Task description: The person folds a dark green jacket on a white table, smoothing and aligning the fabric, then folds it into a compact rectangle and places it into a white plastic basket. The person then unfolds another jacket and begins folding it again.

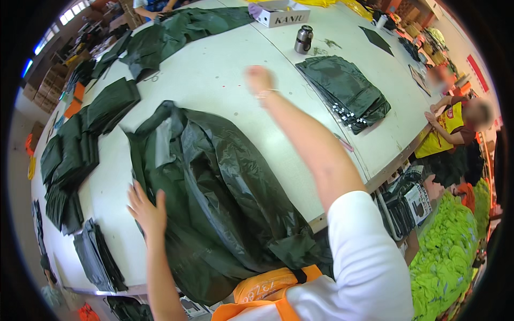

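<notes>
A dark green raincoat-like jacket (225, 176) of glossy fabric lies spread on the white table before me, its lower end hanging over the near edge towards my orange apron. My left hand (147, 211) is open with fingers spread, at the jacket's left edge; whether it presses on the cloth I cannot tell. Stretched far out over the table, my right hand (261, 80) is beyond the jacket's upper end and apart from it. Motion blurs its fingers, and nothing in it can be made out.
A stack of folded green garments (345, 91) with white tags lies right, a steel flask (303, 40) behind it. More folded piles (72, 147) line the left. At the back are loose green cloth (182, 32) and a white box (284, 16). A co-worker (450, 125) stands right.
</notes>
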A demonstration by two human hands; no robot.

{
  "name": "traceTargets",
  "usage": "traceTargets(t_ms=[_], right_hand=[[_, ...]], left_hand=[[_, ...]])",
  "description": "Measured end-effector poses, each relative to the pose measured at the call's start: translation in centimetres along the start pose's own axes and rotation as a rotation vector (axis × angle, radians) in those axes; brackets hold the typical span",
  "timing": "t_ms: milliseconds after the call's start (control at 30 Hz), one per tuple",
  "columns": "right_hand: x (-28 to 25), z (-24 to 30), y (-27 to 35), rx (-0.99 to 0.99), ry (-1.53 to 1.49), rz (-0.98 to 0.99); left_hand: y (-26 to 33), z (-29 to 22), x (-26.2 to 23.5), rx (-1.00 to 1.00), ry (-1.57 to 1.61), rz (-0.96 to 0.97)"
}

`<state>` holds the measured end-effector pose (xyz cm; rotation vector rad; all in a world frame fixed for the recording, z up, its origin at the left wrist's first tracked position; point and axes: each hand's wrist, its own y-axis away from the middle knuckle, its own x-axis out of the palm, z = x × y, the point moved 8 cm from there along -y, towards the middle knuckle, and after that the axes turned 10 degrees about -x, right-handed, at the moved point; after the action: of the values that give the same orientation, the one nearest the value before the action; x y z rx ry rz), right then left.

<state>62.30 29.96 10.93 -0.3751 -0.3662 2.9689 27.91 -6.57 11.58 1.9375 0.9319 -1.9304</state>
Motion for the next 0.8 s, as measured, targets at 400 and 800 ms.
traceTargets(t_ms=[400, 800], right_hand=[[-43.9, -18.7, 1.3, 0.716, 0.807, -0.757], [-43.4, -22.5, -6.2, 0.838, 0.747, -0.517]], left_hand=[[7.2, 0.4, 13.2, -0.016, 0.026, 0.226], [7.1, 1.1, 13.9, 0.007, -0.049, 0.235]])
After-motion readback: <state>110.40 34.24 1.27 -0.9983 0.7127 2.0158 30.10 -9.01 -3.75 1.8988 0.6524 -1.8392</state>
